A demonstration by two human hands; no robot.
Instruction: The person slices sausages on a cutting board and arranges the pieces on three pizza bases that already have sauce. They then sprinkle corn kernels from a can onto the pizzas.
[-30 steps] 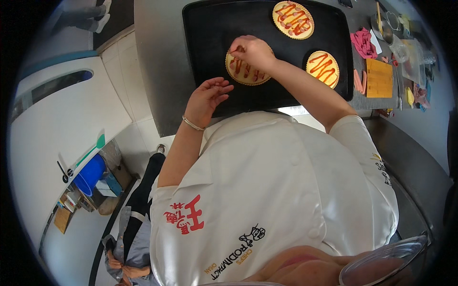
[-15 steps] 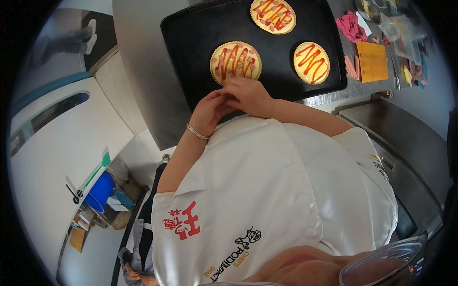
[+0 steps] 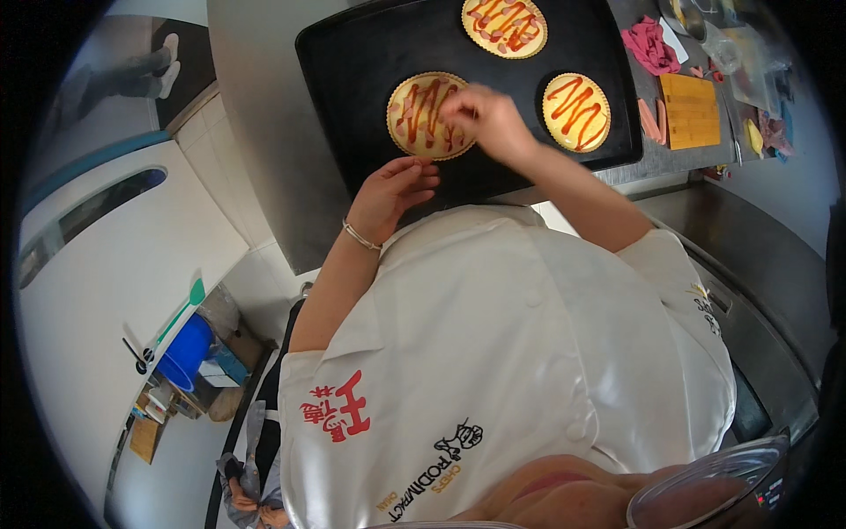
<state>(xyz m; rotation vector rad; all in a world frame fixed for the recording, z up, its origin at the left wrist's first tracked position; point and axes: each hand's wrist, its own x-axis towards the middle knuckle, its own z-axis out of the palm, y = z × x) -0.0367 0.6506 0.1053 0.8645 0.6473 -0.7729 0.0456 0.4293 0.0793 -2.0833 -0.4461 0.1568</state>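
Black tray (image 3: 352, 88) is filling the upper centre of the frame, staying put. Left round crust (image 3: 418, 116), sauce-striped, is lying in the tray left of centre. Left hand (image 3: 395, 196) is sitting just below the crust's lower edge, fingers loosely curled, thumb close in; cannot tell if it is holding anything. Right hand (image 3: 495, 123) is hovering over that crust's right side, fingers bunched narrow, blurred; contents cannot be told. Half a second ago both hands were meeting below the crust; now they are standing apart. Upper round crust (image 3: 505, 26) and right-side crust (image 3: 576, 113) are lying unmoved. Pink pieces (image 3: 497, 36) are dotting the left and upper ones.
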